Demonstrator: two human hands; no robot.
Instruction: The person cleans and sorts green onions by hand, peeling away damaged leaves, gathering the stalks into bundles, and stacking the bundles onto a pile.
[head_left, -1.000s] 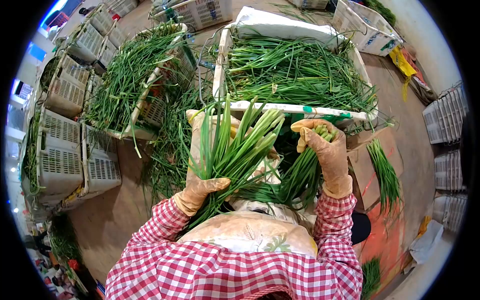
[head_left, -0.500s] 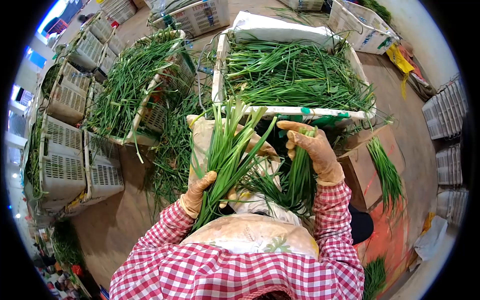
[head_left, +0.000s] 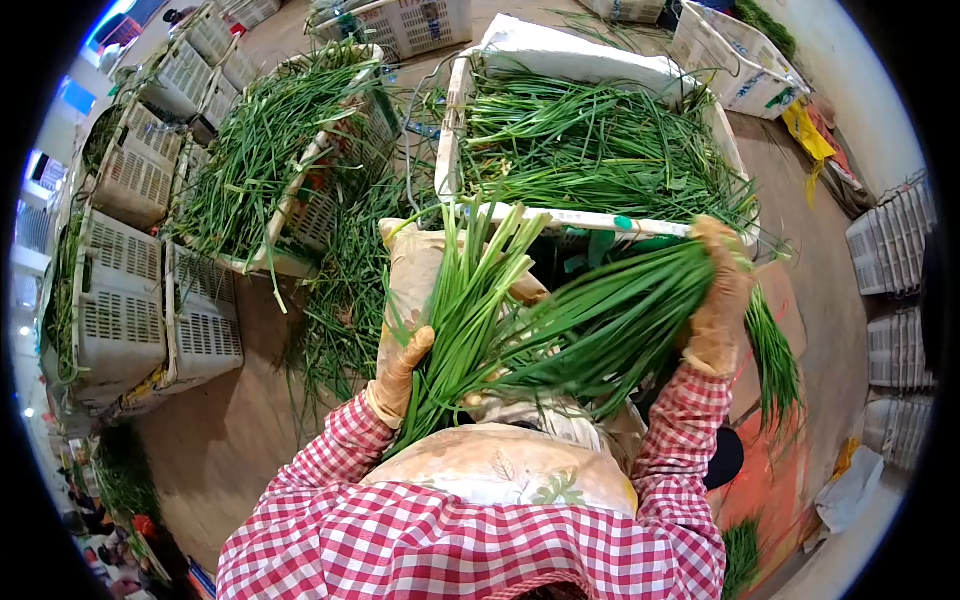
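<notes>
Curling half closed, the left hand (head_left: 403, 375) holds a light green bunch (head_left: 472, 305) near the front left corner of the white crate (head_left: 575, 218). The right hand (head_left: 718, 300) is closed on a darker bunch (head_left: 630, 315) by the crate's front right corner.

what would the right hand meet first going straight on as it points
Probably the near rim of the white crate ahead; depth is unclear, so the right hand may pass above.

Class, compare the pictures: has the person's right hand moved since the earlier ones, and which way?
Yes: the right hand has moved to the right, judged against the white crate, toward that crate's near right corner.
</notes>
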